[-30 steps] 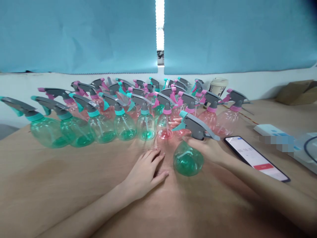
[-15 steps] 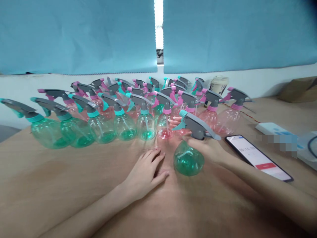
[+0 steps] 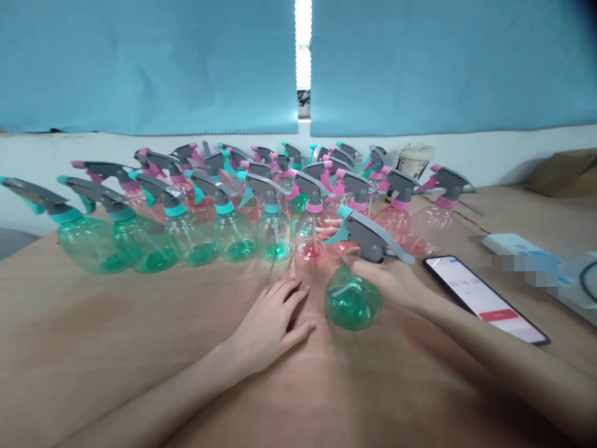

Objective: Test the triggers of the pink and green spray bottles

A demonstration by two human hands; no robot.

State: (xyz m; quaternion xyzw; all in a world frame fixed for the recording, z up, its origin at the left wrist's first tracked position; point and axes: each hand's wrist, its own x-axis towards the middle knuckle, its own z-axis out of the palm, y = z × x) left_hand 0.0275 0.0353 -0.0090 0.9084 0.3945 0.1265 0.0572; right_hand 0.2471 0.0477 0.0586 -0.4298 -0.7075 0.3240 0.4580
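Note:
My right hand (image 3: 394, 280) grips a spray bottle (image 3: 353, 305) round its neck, under the grey trigger head. This bottle is clear green with a turquoise nozzle, and it tilts, its base toward me. Some fingertips show behind the trigger; the rest of the grip is hidden by the head. My left hand (image 3: 275, 317) lies palm down on the wooden table (image 3: 140, 348), fingers stretched out, holding nothing, a little left of the held bottle. Just beyond it stand a turquoise-collared spray bottle (image 3: 275, 233) and a pink-collared spray bottle (image 3: 311, 233).
Several more green and pink spray bottles stand in rows across the back. To the right lie a phone (image 3: 487, 298) with a timer on its screen and a white power strip (image 3: 522, 249). A paper cup (image 3: 415, 160) and a brown package (image 3: 564, 173) are farther back.
Both hands and the held bottle stay almost where they were. The view has shifted very slightly.

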